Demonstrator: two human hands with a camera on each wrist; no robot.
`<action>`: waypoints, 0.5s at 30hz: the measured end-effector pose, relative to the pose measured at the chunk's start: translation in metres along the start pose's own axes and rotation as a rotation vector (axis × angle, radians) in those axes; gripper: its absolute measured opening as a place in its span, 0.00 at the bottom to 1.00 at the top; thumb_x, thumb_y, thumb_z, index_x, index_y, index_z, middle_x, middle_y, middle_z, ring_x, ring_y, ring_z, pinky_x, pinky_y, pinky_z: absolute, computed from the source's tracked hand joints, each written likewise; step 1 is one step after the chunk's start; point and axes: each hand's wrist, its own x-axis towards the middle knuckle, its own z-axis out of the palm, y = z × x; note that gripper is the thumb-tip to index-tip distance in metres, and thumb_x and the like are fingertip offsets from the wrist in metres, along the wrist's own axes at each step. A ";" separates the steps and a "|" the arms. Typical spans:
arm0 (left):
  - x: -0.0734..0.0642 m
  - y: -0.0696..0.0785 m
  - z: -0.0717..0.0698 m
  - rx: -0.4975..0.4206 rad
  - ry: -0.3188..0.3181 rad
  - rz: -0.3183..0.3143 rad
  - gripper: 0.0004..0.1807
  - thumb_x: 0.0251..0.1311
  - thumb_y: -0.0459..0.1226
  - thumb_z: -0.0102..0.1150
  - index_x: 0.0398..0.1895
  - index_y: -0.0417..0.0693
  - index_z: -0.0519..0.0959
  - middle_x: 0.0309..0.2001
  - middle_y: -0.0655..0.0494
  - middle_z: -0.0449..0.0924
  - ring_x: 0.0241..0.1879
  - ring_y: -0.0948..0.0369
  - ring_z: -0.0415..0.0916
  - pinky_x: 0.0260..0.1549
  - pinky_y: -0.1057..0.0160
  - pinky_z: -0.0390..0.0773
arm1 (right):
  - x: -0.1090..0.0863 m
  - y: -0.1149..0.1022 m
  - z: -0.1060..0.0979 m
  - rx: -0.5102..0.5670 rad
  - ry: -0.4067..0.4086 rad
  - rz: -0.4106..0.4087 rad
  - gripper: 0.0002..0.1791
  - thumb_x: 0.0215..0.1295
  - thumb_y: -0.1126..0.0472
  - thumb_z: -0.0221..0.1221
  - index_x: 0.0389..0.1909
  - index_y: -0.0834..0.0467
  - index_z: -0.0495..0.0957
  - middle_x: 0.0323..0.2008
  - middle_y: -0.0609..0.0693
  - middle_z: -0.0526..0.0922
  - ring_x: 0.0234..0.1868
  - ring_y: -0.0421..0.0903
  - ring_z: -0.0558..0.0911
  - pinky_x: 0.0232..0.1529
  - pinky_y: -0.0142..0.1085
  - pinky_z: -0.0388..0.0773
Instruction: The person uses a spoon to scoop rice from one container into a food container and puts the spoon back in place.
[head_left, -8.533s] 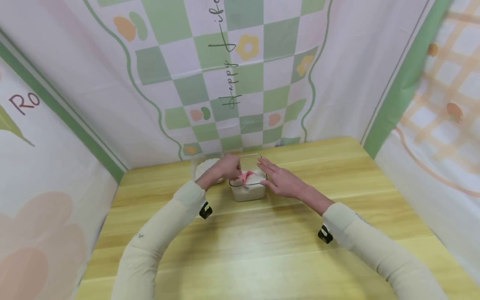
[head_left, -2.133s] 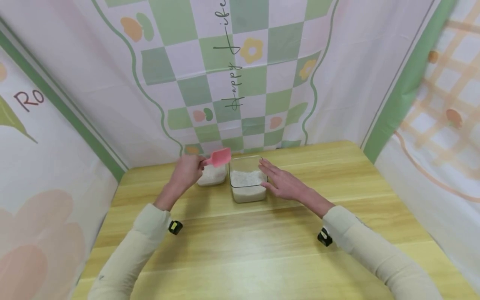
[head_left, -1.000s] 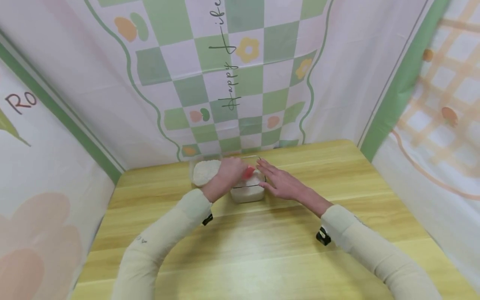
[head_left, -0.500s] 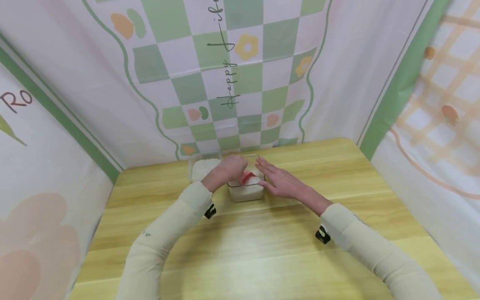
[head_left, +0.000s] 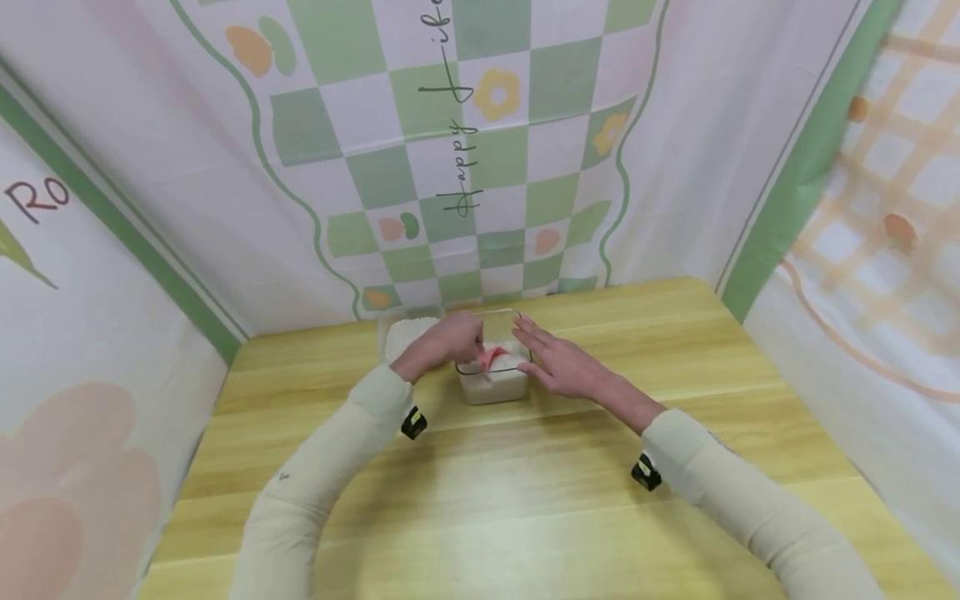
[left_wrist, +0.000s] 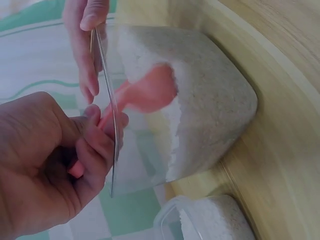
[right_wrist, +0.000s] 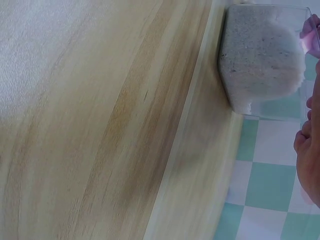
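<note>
A pink scoop [head_left: 491,358] is in my left hand [head_left: 453,335], which grips its handle with curled fingers. In the left wrist view the blade of the scoop [left_wrist: 152,90] dips into white grains that look like rice, inside a clear glass container [left_wrist: 117,150]. My right hand [head_left: 566,365] lies with straight fingers along the right side of that container's rim. The right wrist view shows part of the right hand [right_wrist: 311,155] near the rim and the grains behind the glass wall.
A second, clear container [head_left: 383,340] with similar white grains stands just left of the glass one, partly behind my left hand. Both are near the back edge of the wooden table [head_left: 480,500]. A checkered cloth [head_left: 487,167] hangs behind it.
About two seconds ago the scoop was raised over the left container; it has since moved right and down into the glass container. Lately the left hand has turned slightly. My right hand stays put.
</note>
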 end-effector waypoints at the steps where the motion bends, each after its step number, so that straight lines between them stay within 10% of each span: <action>1: -0.001 -0.002 0.000 -0.029 0.004 -0.005 0.24 0.55 0.27 0.57 0.06 0.52 0.62 0.11 0.62 0.60 0.16 0.64 0.56 0.17 0.68 0.57 | 0.000 0.000 0.000 0.000 0.001 -0.001 0.36 0.77 0.50 0.49 0.76 0.66 0.53 0.79 0.61 0.47 0.78 0.58 0.54 0.71 0.53 0.64; 15: -0.021 -0.018 -0.002 -0.343 -0.025 -0.074 0.18 0.69 0.32 0.52 0.22 0.41 0.86 0.20 0.54 0.84 0.19 0.64 0.75 0.21 0.72 0.72 | 0.000 0.000 0.000 -0.007 0.029 -0.019 0.36 0.77 0.48 0.48 0.75 0.67 0.54 0.77 0.66 0.51 0.76 0.61 0.58 0.69 0.54 0.67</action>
